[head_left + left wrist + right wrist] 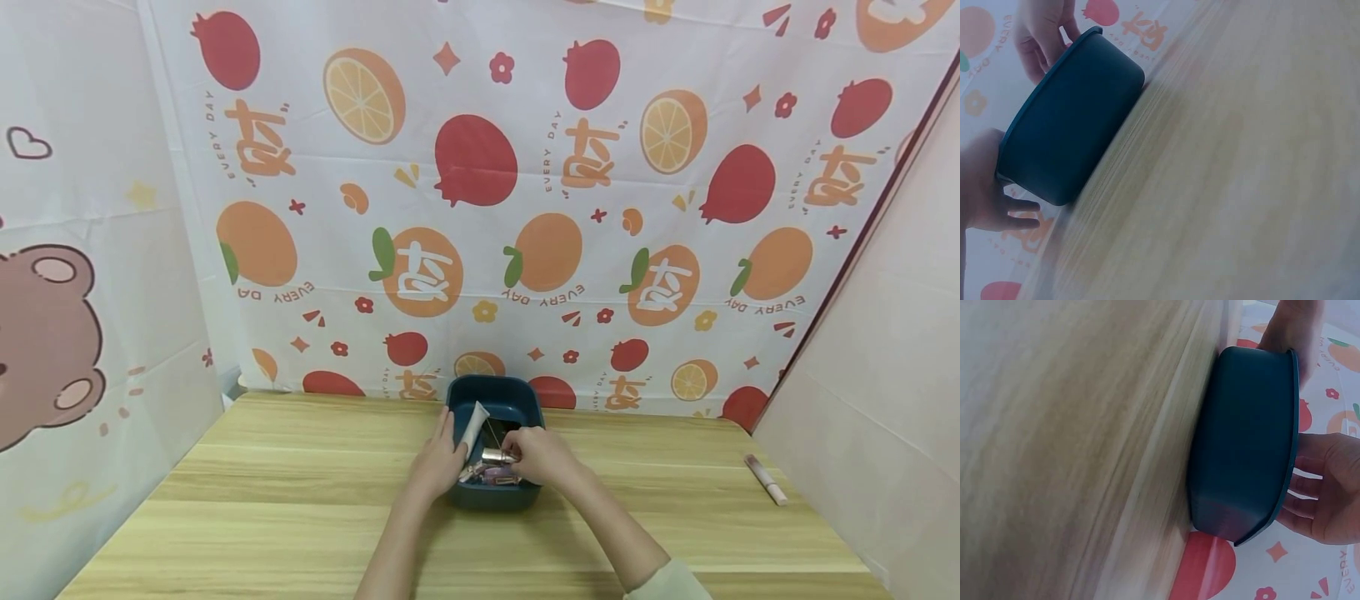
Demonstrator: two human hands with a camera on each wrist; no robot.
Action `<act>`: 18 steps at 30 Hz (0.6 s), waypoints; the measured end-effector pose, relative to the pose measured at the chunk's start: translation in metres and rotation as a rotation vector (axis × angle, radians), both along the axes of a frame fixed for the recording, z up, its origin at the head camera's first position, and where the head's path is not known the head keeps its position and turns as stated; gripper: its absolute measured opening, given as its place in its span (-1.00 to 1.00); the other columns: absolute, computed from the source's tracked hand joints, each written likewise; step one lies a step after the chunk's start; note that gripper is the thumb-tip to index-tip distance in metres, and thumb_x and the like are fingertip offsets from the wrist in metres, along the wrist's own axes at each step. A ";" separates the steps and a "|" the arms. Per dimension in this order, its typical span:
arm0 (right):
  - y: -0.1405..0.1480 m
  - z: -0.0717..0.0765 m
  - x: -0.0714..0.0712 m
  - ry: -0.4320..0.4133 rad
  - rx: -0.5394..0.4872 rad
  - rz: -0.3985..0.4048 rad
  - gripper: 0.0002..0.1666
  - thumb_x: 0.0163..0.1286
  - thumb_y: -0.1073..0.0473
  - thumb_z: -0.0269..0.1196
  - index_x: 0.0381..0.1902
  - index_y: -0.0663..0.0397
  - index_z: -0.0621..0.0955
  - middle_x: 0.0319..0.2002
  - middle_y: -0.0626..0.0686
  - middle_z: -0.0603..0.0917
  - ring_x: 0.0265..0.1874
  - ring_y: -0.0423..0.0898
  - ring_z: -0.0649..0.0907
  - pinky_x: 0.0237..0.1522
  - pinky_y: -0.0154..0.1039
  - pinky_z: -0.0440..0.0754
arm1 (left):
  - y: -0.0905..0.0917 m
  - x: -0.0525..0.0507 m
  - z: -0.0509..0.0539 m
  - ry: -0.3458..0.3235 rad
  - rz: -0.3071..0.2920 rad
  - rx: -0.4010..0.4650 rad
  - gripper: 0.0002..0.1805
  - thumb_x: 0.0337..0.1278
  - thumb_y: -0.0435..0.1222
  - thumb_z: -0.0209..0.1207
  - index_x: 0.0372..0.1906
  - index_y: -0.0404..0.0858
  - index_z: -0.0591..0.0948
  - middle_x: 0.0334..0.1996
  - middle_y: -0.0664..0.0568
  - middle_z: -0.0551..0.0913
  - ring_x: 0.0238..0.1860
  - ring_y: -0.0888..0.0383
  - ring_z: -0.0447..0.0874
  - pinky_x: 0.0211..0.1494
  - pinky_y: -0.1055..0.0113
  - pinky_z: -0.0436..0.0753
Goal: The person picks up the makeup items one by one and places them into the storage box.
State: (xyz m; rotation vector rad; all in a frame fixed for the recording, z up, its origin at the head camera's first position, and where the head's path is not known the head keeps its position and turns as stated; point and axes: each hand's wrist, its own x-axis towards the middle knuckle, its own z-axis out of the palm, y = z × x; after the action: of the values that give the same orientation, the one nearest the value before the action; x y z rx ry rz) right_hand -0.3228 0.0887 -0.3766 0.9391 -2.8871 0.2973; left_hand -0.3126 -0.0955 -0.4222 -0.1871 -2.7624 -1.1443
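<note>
A dark teal plastic basin (pixel 495 498) stands on the wooden table, holding small items. My left hand (pixel 435 467) holds its left rim, thumb over the edge and fingers along the outer wall. In the left wrist view the fingers of that left hand (pixel 991 194) extend past the wall. My right hand (pixel 542 457) reaches over the right rim and pinches a shiny gold-silver tube (pixel 492 456), partly hidden by the fingers. Inside the basin, a white squeeze tube (pixel 474 429) leans at the left, and small purple and pinkish items (pixel 498 475) lie at the front.
A slim pinkish-white tube with a cap (pixel 767 481) lies near the right edge of the wooden table (pixel 300 483). Behind the basin hangs a fruit-printed cloth (pixel 480 250). Pale cloths hang at both sides, the left one (pixel 120 317) with a bear print.
</note>
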 end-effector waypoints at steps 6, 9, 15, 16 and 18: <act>0.001 -0.002 0.000 0.012 -0.001 0.016 -0.86 0.07 0.23 0.34 -0.35 0.01 0.64 -0.61 -0.19 0.44 -0.62 -0.26 0.40 -0.59 -0.40 0.39 | 0.001 0.001 0.000 -0.005 0.003 0.012 -0.36 0.29 -0.24 -0.14 0.37 -0.46 0.05 0.41 -0.17 -0.09 0.22 -0.35 0.16 0.21 -0.13 0.21; 0.001 -0.002 0.000 0.011 -0.003 0.015 -0.88 0.07 0.22 0.34 -0.37 -0.01 0.65 -0.58 -0.18 0.49 -0.59 -0.27 0.44 -0.56 -0.38 0.43 | 0.001 0.001 0.000 -0.006 0.001 0.010 -0.36 0.29 -0.24 -0.13 0.37 -0.46 0.05 0.41 -0.17 -0.09 0.21 -0.35 0.17 0.20 -0.14 0.22; 0.001 -0.004 -0.001 0.020 -0.038 0.004 -0.86 0.07 0.30 0.29 -0.38 -0.03 0.67 -0.51 -0.15 0.55 -0.53 -0.26 0.49 -0.51 -0.36 0.48 | 0.000 -0.001 -0.001 -0.009 -0.002 0.001 -0.37 0.29 -0.25 -0.14 0.37 -0.46 0.04 0.41 -0.18 -0.10 0.20 -0.37 0.17 0.19 -0.14 0.23; 0.002 -0.004 -0.001 0.027 -0.048 0.005 -0.85 0.07 0.32 0.28 -0.39 -0.02 0.67 -0.52 -0.15 0.55 -0.54 -0.26 0.49 -0.51 -0.36 0.48 | 0.000 -0.001 -0.001 -0.010 -0.001 -0.001 -0.37 0.29 -0.25 -0.14 0.37 -0.46 0.04 0.41 -0.17 -0.10 0.20 -0.37 0.17 0.19 -0.14 0.23; 0.002 -0.003 -0.002 0.034 -0.066 0.000 -0.83 0.05 0.33 0.27 -0.40 -0.03 0.66 -0.52 -0.16 0.54 -0.53 -0.26 0.49 -0.51 -0.36 0.48 | -0.001 -0.002 -0.002 -0.011 -0.002 -0.006 -0.37 0.30 -0.25 -0.14 0.37 -0.45 0.04 0.41 -0.18 -0.10 0.20 -0.36 0.18 0.19 -0.14 0.23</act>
State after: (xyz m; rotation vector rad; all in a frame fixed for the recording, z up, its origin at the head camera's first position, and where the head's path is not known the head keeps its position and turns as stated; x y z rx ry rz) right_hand -0.3246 0.0906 -0.3799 0.9243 -2.8275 0.3698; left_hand -0.3146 -0.0960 -0.4240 -0.1844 -2.7759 -1.1405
